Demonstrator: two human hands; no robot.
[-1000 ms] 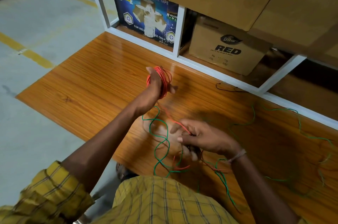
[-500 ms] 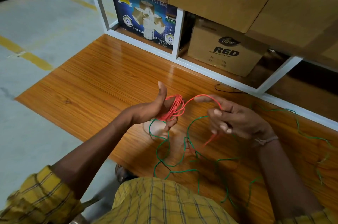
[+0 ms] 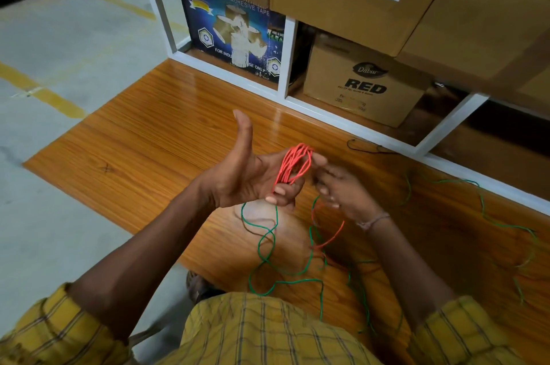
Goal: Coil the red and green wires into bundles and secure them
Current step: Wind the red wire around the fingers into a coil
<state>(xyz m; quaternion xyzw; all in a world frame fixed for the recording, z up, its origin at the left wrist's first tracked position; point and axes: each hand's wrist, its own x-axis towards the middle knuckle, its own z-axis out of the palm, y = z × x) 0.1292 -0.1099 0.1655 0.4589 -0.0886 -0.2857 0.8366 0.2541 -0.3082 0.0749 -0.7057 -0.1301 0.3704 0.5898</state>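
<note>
**Red wire nearly wound, green one not started yet**

So the red wire coil sits looped around the fingers of the left hand, thumb stuck straight up, fingertips curled in over the loops to keep them from sliding off. The long axis of the coil runs up-and-away from the palm, tilted a bit toward the shelf. The right hand is right next to it on the coil's right side, touching or just about touching the top of the loops. It's blurry, so I can't tell for sure how the fingers lie, but they look bunched up as if pinching the wire. A short loose red tail hangs down below the right hand, so my guess is there's only a turn or two left before it needs tying off.

The green wire is sprawled all over the wooden counter, some of it directly under both hands and tangled close to the red tail, more trailing off far right. That's the snag risk imo.

Room-wise: plenty of open counter to the left, white shelf frame with cardboard boxes behind it
</note>
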